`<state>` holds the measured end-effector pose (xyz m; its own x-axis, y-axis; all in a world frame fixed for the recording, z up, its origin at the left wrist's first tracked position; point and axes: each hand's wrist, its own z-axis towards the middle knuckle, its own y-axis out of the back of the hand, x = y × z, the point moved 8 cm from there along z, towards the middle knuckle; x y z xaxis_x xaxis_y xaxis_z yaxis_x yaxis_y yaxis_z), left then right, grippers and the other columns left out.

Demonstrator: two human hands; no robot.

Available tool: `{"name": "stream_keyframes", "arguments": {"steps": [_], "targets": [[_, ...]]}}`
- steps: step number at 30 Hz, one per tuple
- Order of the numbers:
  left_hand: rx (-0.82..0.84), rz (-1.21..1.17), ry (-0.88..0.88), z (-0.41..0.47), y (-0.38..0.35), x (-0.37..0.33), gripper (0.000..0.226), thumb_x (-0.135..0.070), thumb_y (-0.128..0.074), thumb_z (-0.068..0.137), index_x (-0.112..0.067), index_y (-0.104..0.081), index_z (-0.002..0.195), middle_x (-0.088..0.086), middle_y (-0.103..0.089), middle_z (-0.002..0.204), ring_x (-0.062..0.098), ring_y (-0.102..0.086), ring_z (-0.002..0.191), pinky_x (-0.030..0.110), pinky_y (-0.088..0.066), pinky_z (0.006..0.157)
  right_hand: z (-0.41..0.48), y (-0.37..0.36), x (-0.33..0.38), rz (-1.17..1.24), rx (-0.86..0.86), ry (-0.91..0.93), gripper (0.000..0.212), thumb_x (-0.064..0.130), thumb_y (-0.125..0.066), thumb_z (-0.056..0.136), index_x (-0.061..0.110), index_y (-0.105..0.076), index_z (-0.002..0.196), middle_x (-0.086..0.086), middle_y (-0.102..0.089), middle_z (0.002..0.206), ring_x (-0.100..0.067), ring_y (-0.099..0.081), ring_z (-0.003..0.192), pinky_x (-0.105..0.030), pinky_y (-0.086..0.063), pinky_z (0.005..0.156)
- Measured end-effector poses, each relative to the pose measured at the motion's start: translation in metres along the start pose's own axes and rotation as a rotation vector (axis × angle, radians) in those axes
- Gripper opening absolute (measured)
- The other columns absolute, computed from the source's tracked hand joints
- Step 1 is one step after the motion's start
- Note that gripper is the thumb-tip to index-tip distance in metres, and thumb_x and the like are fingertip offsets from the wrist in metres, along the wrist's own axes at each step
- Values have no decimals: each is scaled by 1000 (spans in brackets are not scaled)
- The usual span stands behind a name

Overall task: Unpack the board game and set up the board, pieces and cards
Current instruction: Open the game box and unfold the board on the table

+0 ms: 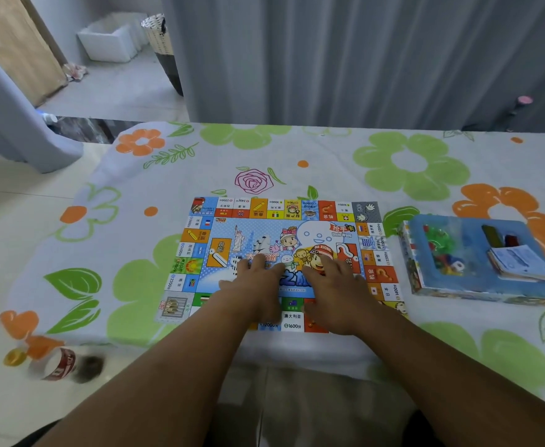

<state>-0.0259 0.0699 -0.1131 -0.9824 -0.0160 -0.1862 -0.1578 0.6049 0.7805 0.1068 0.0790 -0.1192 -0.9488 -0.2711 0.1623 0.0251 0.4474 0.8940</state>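
The board (284, 227) lies unfolded and face up in the middle of the worktop, on the flowered cloth (409, 162). Its near edge sits close to the worktop's near edge. Both hands rest side by side on its middle: the left hand (255, 282) and the right hand (332, 285) are spread flat, fingers (258, 261) straight and released, gripping nothing, palms down on the printed face.

The step in hand looks like flattening and squaring the board. To do it well, press with flat palms and sweep from the middle out towards the left and right edges, so any fold settles. The cloth beneath is soft and may creep, so push down rather than sideways or the board will slide and ruck it. If the board shifts, nudge it towards the far side, away from the near edge.

To the right of the board, a little apart, the open box (477, 293) holds a clear bag of coloured pieces (442, 250) at its left. A stack of cards (519, 262) sits at its right. Both are not yet unpacked, and there is room far and left of the board for them.
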Motion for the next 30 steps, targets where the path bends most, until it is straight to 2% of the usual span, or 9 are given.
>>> {"name": "stream_keyframes", "arguments": {"steps": [12,30], "targets": [[-11,-2,20,4,2,1,103,-31,-84,76,-32,-20,155,3,-15,160,35,-6,149,72,-25,111,2,0,2,21,-7,-9,67,48,-57,94,31,-26,152,-8,-13,163,-33,-8,150,-61,-24,115],[-9,-17,26,6,2,2,96,-26,-81,79,-33,-22,155,5,-14,160,36,-6,149,70,-25,112,0,3,1,22,-24,-8,66,48,-56,95,29,-27,152,-9,-13,163,-32,-10,150,-60,-25,115]]}}
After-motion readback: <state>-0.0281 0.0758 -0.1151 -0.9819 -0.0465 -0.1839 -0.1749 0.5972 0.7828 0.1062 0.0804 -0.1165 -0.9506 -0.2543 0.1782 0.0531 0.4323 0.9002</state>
